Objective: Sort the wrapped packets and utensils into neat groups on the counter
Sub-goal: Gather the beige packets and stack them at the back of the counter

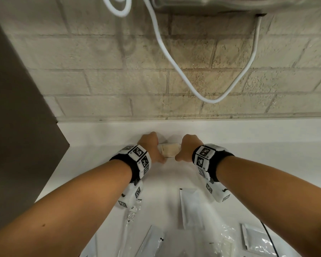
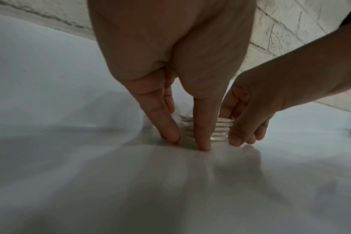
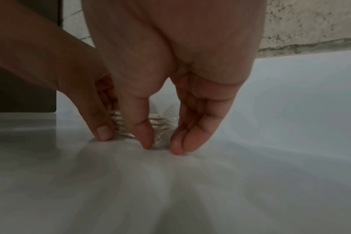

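Observation:
A small stack of clear-wrapped cream packets (image 1: 170, 150) lies on the white counter (image 1: 248, 141) close to the brick wall. My left hand (image 1: 157, 147) frames its left end and my right hand (image 1: 183, 147) its right end. In the left wrist view the left hand (image 2: 186, 140) points straight fingers down at the counter, thumb on the near side of the stack (image 2: 220, 129), with the right hand (image 2: 242, 137) beside it. In the right wrist view the right hand (image 3: 162, 144) stands the same way against the stack (image 3: 118, 121). Both hands press on the stack's sides.
Nearer to me lie white sachets (image 1: 190, 208) (image 1: 256, 240) (image 1: 152, 242), a clear-wrapped utensil (image 1: 132, 216) and a crinkled clear wrapper (image 1: 226, 242). A dark panel (image 1: 17, 108) bounds the counter on the left. A white cable (image 1: 174, 62) hangs down the wall.

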Motion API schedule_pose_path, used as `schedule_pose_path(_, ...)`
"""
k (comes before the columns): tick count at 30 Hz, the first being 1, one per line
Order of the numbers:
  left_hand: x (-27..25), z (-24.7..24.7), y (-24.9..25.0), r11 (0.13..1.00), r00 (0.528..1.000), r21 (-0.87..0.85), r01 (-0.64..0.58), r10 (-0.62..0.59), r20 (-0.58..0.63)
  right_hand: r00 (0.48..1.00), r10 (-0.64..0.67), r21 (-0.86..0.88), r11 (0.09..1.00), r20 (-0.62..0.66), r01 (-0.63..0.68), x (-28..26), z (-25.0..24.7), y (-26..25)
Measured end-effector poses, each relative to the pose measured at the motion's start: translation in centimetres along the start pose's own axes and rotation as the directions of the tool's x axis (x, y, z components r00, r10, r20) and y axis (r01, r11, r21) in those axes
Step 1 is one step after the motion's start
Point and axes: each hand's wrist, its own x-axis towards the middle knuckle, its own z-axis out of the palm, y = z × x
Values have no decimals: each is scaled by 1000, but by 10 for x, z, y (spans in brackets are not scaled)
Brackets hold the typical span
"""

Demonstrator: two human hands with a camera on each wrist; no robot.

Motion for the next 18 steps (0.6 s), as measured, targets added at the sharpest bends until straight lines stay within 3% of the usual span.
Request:
schedule_pose_path(7,11,4,-7,995,999,-100,-18,15,-38,1000,17,47,999,-16,-16,4,-2,0)
schedule_pose_path(18,20,7,-9,995,998,-102,-21,14,-67,998,26,74,997,-51,-22,8,-2,4)
